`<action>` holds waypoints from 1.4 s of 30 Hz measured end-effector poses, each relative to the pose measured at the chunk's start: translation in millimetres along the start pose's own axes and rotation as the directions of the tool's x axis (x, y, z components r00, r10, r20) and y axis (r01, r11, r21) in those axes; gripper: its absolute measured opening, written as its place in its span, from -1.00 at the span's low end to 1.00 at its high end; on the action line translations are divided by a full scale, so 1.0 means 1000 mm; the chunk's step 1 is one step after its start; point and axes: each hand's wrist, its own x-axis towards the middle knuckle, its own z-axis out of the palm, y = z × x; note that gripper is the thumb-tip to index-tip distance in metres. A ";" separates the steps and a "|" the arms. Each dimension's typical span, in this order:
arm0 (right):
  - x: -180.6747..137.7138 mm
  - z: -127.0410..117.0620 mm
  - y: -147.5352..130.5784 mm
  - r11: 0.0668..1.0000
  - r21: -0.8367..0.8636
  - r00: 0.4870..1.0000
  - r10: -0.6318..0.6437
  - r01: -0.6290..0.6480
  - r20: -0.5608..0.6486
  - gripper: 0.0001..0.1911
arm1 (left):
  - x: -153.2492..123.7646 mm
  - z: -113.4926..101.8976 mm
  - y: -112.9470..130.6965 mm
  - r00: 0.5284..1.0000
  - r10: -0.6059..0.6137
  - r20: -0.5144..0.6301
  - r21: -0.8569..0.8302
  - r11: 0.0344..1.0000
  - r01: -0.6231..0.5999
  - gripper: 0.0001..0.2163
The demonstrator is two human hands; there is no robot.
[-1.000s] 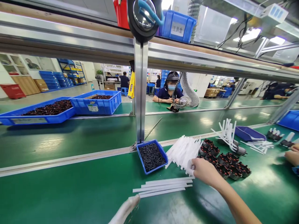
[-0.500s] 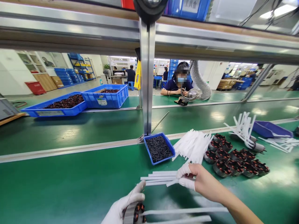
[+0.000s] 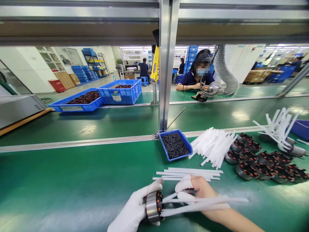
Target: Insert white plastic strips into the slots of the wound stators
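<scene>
Evidently, lower centre, the left hand (image 3: 131, 212) is clasping a stator (image 3: 153, 207) facing the right hand (image 3: 202, 189), whose grip is pinching strips (image 3: 217, 202).

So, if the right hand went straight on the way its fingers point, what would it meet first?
Probably the motor stator held in the gloved left hand: the right hand points left at it, pinching a white strip. Depth is unclear.

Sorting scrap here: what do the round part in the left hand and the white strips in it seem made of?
Round part: grey metal shell with dull sheen; orange-brown coils inside, probably copper wire. White strips: matte, thin, slightly bowed, likely paper or plastic film.
</scene>
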 end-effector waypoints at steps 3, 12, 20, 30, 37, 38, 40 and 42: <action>0.001 0.009 0.002 0.999 -0.024 0.999 -0.043 0.043 0.014 -0.88 | 0.005 -0.006 -0.005 0.997 -0.020 0.081 0.036 0.999 0.017 -0.49; -0.001 0.025 0.004 0.995 -0.096 0.999 -0.020 0.017 -0.028 -0.89 | -0.002 0.003 -0.005 0.984 -0.071 0.163 -0.101 0.991 0.088 -0.36; 0.001 0.037 0.002 0.998 -0.061 1.000 -0.023 0.022 -0.016 -0.87 | 0.006 -0.006 -0.024 0.955 -0.004 0.297 -0.040 0.999 0.017 -0.46; -0.001 0.039 0.006 0.993 -0.110 0.998 -0.056 0.051 -0.042 -0.83 | 0.007 0.006 -0.027 0.979 0.090 0.185 -0.010 0.996 -0.089 -0.72; -0.007 0.043 0.020 0.982 -0.144 0.987 -0.133 0.119 -0.095 -0.84 | 0.007 0.003 -0.036 0.980 0.104 0.168 0.018 0.994 -0.109 -0.69; -0.007 0.043 0.021 0.977 -0.168 0.983 -0.153 0.135 -0.100 -0.84 | 0.006 0.003 -0.036 0.981 0.103 0.167 0.030 0.994 -0.110 -0.71; -0.008 0.043 0.020 0.960 -0.246 0.984 -0.160 0.136 -0.083 -0.84 | 0.004 0.004 -0.035 0.981 0.103 0.167 0.058 0.992 -0.114 -0.74; -0.008 0.040 0.016 0.943 -0.317 0.993 -0.114 0.096 -0.039 -0.84 | 0.002 0.005 -0.032 0.979 0.113 0.169 0.076 0.989 -0.127 -0.73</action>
